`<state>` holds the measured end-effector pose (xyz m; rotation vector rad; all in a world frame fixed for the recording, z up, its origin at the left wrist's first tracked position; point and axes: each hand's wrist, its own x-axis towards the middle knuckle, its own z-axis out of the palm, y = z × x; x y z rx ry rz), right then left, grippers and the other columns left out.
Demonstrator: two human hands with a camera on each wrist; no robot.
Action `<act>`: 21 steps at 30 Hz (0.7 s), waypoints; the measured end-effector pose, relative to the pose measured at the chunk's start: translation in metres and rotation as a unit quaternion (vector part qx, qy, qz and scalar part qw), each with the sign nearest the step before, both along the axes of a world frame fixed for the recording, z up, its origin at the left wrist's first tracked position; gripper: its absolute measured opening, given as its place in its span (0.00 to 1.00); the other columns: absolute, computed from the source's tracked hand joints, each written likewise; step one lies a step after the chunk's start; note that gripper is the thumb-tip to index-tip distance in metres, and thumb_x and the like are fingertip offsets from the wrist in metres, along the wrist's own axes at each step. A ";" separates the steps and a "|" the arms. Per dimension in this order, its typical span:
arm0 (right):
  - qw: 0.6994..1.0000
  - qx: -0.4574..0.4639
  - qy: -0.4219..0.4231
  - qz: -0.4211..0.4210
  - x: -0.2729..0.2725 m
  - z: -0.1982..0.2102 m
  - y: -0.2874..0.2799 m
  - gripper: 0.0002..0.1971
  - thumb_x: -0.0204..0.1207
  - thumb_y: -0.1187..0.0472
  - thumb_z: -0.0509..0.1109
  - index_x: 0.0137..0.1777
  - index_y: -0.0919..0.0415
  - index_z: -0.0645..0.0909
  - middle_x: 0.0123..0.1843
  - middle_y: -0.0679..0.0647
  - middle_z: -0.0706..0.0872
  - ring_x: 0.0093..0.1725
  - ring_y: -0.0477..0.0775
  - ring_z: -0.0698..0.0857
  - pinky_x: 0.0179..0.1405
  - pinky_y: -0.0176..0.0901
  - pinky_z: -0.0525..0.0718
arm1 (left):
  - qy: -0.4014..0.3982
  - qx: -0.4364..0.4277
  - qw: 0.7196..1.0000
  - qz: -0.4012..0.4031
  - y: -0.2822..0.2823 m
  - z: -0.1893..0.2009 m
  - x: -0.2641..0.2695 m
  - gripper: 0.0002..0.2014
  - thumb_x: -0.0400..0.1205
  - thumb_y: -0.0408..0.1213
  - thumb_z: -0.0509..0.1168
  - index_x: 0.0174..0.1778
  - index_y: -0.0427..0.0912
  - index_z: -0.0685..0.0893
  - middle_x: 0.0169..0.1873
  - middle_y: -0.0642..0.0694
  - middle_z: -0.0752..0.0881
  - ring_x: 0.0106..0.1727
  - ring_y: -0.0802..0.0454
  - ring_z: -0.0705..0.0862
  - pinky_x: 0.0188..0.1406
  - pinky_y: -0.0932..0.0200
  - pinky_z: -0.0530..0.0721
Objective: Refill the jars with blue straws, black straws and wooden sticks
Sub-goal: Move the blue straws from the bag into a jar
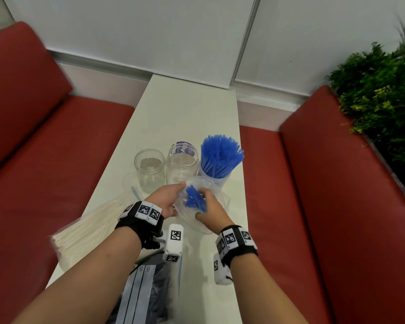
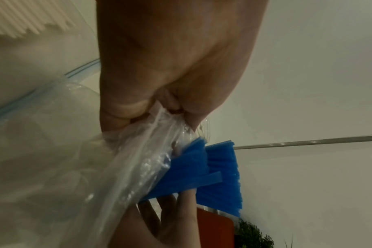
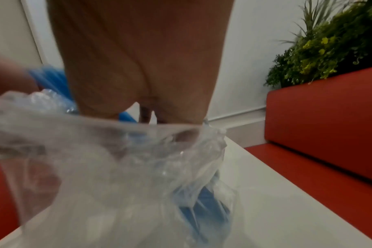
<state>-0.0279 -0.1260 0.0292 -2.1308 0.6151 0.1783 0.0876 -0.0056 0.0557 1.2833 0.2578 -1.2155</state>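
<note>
Two hands on one clear bag, last bunch of blue straws about to come out

Left hand (image 1: 166,198) pinches the rim of the clear bag (image 1: 205,220) and holds the mouth open, while the right hand (image 1: 211,208) has its grip clamped round the small bunch of blue straws (image 1: 195,199), long axis pointing up and far-left out of the bag. Blue straw jar (image 1: 216,177) sits just beyond, far-right of the bunch and nearer the right hand, already packed with blue straws, so I'd guess a short lift up and over. Middle jar (image 1: 182,163) and left jar (image 1: 149,170) look empty. Wooden sticks (image 1: 87,232) lie in their bag near-left on the worktop (image 1: 187,108); black straws (image 1: 159,291) are bagged nearest.
</note>
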 end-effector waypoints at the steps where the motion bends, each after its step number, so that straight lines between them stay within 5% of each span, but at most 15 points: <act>1: 1.000 -0.017 -0.005 -0.012 -0.001 -0.003 0.003 0.34 0.72 0.70 0.73 0.78 0.56 0.68 0.73 0.56 0.78 0.70 0.59 0.80 0.72 0.54 0.79 | -0.003 0.001 1.000 -0.004 0.000 0.001 -0.003 0.21 0.92 0.45 0.59 0.74 0.34 0.81 0.66 0.32 0.88 0.66 0.35 0.87 0.65 0.36 0.85; 4: 0.998 -0.057 -0.016 -0.010 -0.001 -0.005 0.007 0.25 0.75 0.70 0.71 0.73 0.60 0.76 0.68 0.59 0.81 0.66 0.60 0.81 0.69 0.53 0.79 | -0.013 0.010 1.000 -0.012 0.003 0.006 -0.006 0.21 0.92 0.46 0.59 0.74 0.34 0.81 0.65 0.33 0.88 0.62 0.36 0.87 0.55 0.41 0.86; 8: 0.997 -0.061 -0.053 -0.019 -0.002 0.002 0.003 0.16 0.78 0.67 0.74 0.65 0.62 0.80 0.62 0.61 0.84 0.61 0.60 0.83 0.57 0.41 0.75 | -0.039 0.014 0.999 -0.013 0.006 0.012 -0.004 0.21 0.92 0.46 0.59 0.73 0.35 0.81 0.65 0.33 0.88 0.64 0.35 0.87 0.62 0.38 0.84; 12: 0.996 -0.025 -0.071 -0.038 -0.004 0.010 0.003 0.14 0.79 0.67 0.75 0.63 0.64 0.84 0.59 0.60 0.89 0.59 0.60 0.86 0.63 0.51 0.82 | -0.036 0.002 0.999 -0.004 0.008 0.018 -0.003 0.20 0.92 0.45 0.61 0.73 0.34 0.81 0.65 0.32 0.88 0.67 0.33 0.86 0.68 0.33 0.83; 14: 0.995 0.001 -0.083 -0.048 -0.008 0.012 0.005 0.13 0.79 0.66 0.76 0.62 0.63 0.85 0.58 0.58 0.90 0.56 0.57 0.87 0.62 0.47 0.82 | -0.038 0.004 0.999 -0.002 0.009 0.020 -0.003 0.20 0.92 0.45 0.60 0.73 0.34 0.81 0.65 0.32 0.88 0.68 0.33 0.86 0.70 0.33 0.82; 18: 0.989 0.040 -0.120 -0.071 -0.015 0.015 0.006 0.07 0.81 0.63 0.73 0.57 0.53 0.85 0.51 0.46 0.89 0.47 0.35 0.84 0.52 0.32 0.78 | -0.030 0.002 1.000 0.006 0.012 0.021 -0.006 0.21 0.93 0.45 0.58 0.73 0.33 0.80 0.65 0.32 0.88 0.61 0.35 0.88 0.61 0.37 0.85; 21: 0.987 0.049 -0.127 -0.088 -0.015 0.023 0.003 0.04 0.85 0.61 0.69 0.57 0.51 0.82 0.51 0.47 0.88 0.49 0.41 0.85 0.52 0.37 0.77 | -0.018 0.000 1.000 0.016 0.014 0.021 -0.007 0.20 0.93 0.45 0.58 0.72 0.33 0.81 0.63 0.31 0.88 0.59 0.35 0.88 0.64 0.36 0.85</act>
